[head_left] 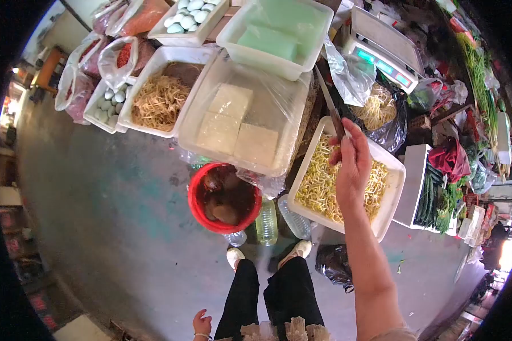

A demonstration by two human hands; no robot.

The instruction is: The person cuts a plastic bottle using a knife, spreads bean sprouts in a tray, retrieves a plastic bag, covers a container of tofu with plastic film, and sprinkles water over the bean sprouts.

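Observation:
My right hand (354, 162) grips a knife (326, 96) by its dark handle, the long narrow blade pointing away from me. That hand is above a white tray (382, 230) of bean sprouts (318, 182), and I cannot tell whether it touches them. Left of the knife, blocks of tofu (230, 122) lie in a plastic tub (189, 132) partly covered with clear film. Behind it, a green jelly-like slab (267, 42) fills another white tub (301, 71). Low beside my leg hangs my left hand (202, 324), empty, its fingers loosely apart.
A red bucket (194, 207) of dark liquid with lumps stands on the floor near my feet, beside plastic bottles (266, 221). A digital scale (384, 42) sits at the back right. A tub of brown shreds (162, 102) and trays of eggs (190, 16) are on the left.

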